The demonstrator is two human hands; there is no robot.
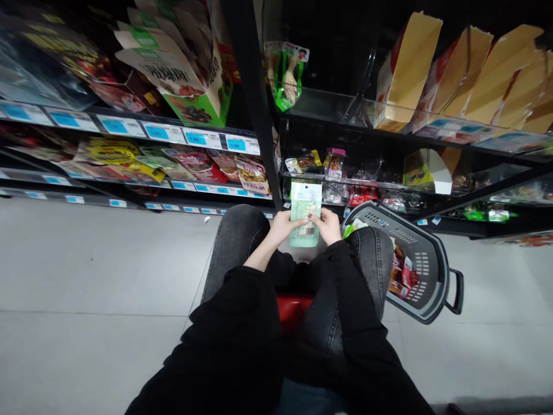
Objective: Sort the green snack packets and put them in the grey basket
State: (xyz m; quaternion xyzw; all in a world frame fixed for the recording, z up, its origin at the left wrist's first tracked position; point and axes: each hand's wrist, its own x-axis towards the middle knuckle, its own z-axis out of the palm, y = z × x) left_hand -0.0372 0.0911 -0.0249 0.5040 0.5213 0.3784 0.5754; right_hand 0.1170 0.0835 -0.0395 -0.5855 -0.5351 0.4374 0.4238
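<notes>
Between my knees I hold a pale green snack packet (pixel 306 199) upright, with a hang hole at its top and a barcode low on its face. My left hand (pixel 283 226) grips its left edge, thumb on the front. On the right edge, my right hand (pixel 327 225) pinches it the same way, thumb near the middle. The fingers behind the packet are hidden. Just beyond it, small wrapped snacks (pixel 334 162) fill the lower shelf. To the right of my right knee stands a grey shopping basket (pixel 434 262) with red packets (pixel 406 275) inside.
Black shelving runs across the front, split by an upright post (pixel 254 86). Open cardboard boxes (pixel 408 69) stand on the upper right shelf. A green-framed packet (pixel 288 78) hangs near the post. Price tags (pixel 159 132) line the left shelf edges. Pale floor tiles (pixel 95 259) lie below.
</notes>
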